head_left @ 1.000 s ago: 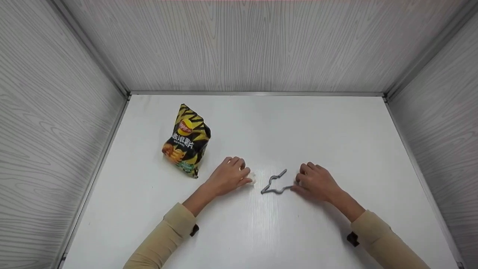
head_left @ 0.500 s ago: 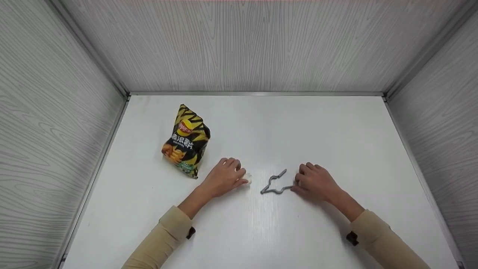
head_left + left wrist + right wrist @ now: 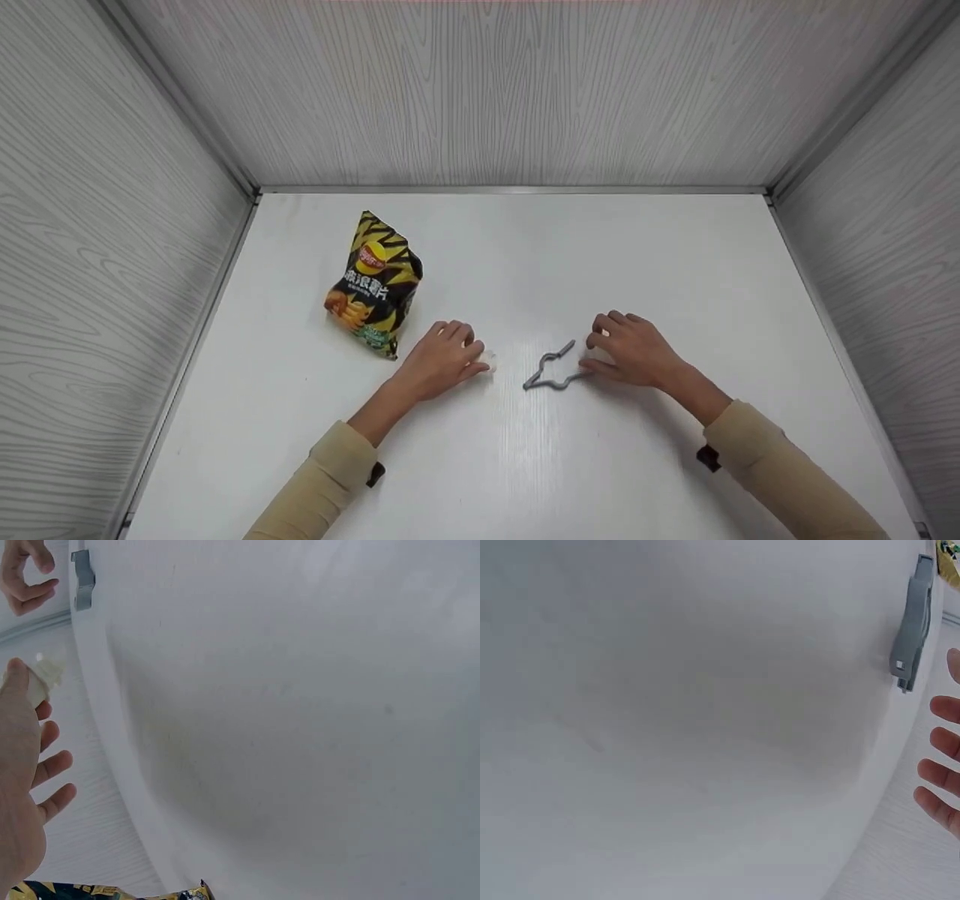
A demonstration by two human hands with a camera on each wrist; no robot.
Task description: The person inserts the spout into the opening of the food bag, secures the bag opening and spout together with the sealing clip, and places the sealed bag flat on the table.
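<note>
My left hand (image 3: 437, 361) pinches a small whitish piece (image 3: 36, 686) between thumb and index finger; one end of it looks translucent, and its kind is unclear. The other fingers are spread apart in the left wrist view. Between the hands lies a grey hinged bag clip (image 3: 556, 385), its two arms swung apart. My right hand (image 3: 631, 349) hovers by the clip's right end with nothing between thumb and fingers. In the right wrist view the clip (image 3: 913, 626) sits apart from the loose fingers (image 3: 939, 776).
A black and yellow chip bag (image 3: 373, 281) lies on the white table (image 3: 525, 465), to the left and beyond my left hand. Grey wood-grain panels (image 3: 495, 90) wall the table at the back and both sides.
My left hand has drawn left and slightly nearer, carrying the whitish piece. The right hand has let go of the clip and lifted a little, thumb and fingers parting. Clip and chip bag stay put.
</note>
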